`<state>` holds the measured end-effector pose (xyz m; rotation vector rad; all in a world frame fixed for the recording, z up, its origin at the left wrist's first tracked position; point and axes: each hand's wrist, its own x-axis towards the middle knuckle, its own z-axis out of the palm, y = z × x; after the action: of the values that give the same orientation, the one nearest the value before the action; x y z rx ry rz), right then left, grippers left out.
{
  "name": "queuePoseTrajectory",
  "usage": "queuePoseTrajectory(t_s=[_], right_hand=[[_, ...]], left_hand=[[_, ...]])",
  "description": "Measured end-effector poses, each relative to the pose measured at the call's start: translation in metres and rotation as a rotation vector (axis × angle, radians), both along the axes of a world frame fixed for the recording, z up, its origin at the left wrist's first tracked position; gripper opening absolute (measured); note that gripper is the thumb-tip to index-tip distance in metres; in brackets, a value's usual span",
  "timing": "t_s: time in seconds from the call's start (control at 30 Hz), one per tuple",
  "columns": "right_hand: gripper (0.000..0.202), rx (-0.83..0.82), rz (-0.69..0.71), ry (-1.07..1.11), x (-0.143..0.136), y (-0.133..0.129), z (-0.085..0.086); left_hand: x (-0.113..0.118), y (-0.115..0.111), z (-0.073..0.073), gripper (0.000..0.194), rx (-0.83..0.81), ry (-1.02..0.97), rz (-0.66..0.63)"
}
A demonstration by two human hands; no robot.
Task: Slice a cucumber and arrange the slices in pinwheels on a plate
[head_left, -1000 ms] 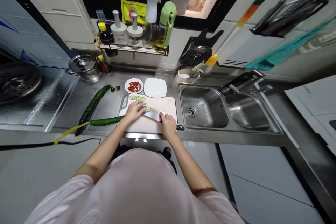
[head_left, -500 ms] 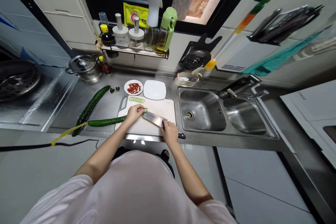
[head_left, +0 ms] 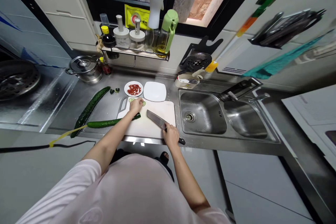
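My left hand (head_left: 135, 105) is at the back of the white cutting board (head_left: 157, 131), its fingers pinched on a thin cucumber slice (head_left: 144, 104). It partly covers a row of cucumber slices (head_left: 131, 100) there. Below that wrist lies a cut cucumber (head_left: 103, 123), its cut end on the board and the rest on the counter; my forearm crosses it. My right hand (head_left: 171, 135) grips the handle of a kitchen knife (head_left: 156, 119), whose blade points up and left over the board. A whole cucumber (head_left: 90, 109) lies further left.
Behind the board stand a small plate of chopped red pieces (head_left: 133, 89) and a white square plate (head_left: 154, 91). Dark green end scraps (head_left: 114, 91) lie left of them. A lidded pot (head_left: 84, 68) is at the back left, a double sink (head_left: 202, 112) on the right.
My left hand has moved up and slightly forward with the slice, from beside the blade to the row of slices. The knife has swung a little away, uncovering the cucumber's cut end.
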<state>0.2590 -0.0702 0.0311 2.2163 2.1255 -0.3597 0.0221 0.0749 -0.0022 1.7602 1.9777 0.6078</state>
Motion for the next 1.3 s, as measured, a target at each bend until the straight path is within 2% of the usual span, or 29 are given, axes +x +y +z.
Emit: queuePoseTrajectory(t_s=[0.27,0.47,0.63,0.9,1.03,1.13,1.3], right_hand=[[0.041,-0.018,0.023,0.002,0.002,0.005,0.0],[0.039,-0.021,0.022,0.022,0.003,0.007,-0.002],[0.036,-0.009,0.019,0.028,0.002,0.007,-0.003],[0.036,0.001,0.017,0.036,0.002,0.005,-0.004],[0.034,0.012,-0.005,0.047,0.004,0.004,-0.007],[0.033,0.011,-0.011,0.054,0.004,0.004,-0.009],[0.029,-0.013,-0.008,0.052,0.001,0.005,-0.005]], left_hand=[[0.005,0.011,-0.001,0.027,0.023,0.145,-0.08],[0.002,0.005,-0.001,0.021,0.067,0.186,-0.174],[-0.001,0.001,-0.004,0.025,0.054,0.222,-0.237],[-0.001,0.0,-0.002,0.025,0.057,0.182,-0.212],[-0.007,-0.006,0.003,0.026,0.072,0.15,-0.139],[-0.016,-0.016,0.007,0.026,0.088,0.115,-0.073],[-0.033,-0.042,0.01,0.027,0.115,0.067,-0.036]])
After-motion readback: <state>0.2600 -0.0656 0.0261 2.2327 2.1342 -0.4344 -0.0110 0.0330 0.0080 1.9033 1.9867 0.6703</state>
